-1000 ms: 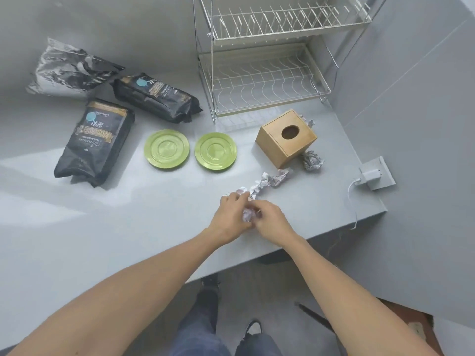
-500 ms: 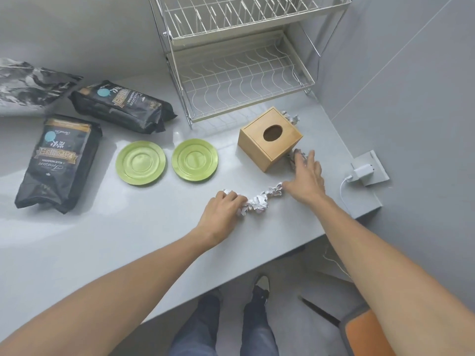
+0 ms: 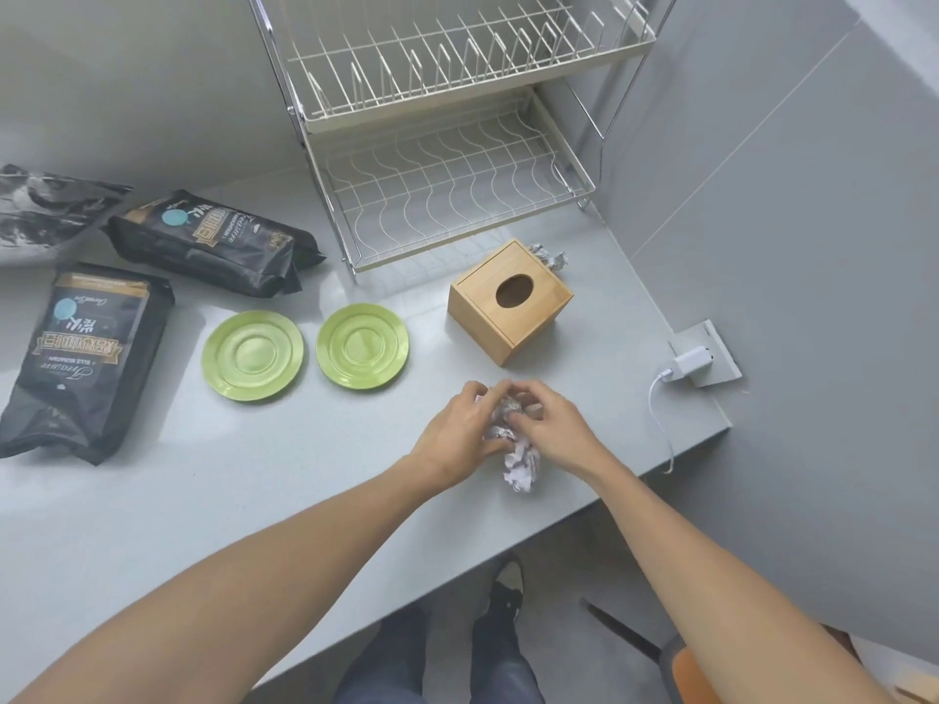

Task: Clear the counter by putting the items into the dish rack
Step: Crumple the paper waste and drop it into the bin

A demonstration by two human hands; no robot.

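Observation:
My left hand (image 3: pixel 460 433) and my right hand (image 3: pixel 556 424) meet over a bunch of crumpled foil wrappers (image 3: pixel 518 462) near the counter's front edge, both gripping it. Another crumpled foil ball (image 3: pixel 549 256) lies behind the wooden tissue box (image 3: pixel 508 299). Two green plates (image 3: pixel 253 354) (image 3: pixel 362 345) lie flat side by side in the middle of the counter. The two-tier wire dish rack (image 3: pixel 447 195) stands at the back, with nothing in either tier.
Two black coffee bags (image 3: pixel 81 358) (image 3: pixel 213 241) and a black-and-white pouch (image 3: pixel 40 210) lie at the left. A wall socket with a white charger (image 3: pixel 693 360) and a hanging cable is on the right wall. The grey counter (image 3: pixel 152 500) ends at the right.
My right hand came back from beside the wooden box with a foil ball. Both hands have gathered the scattered foil pieces into one bunch near the front edge.

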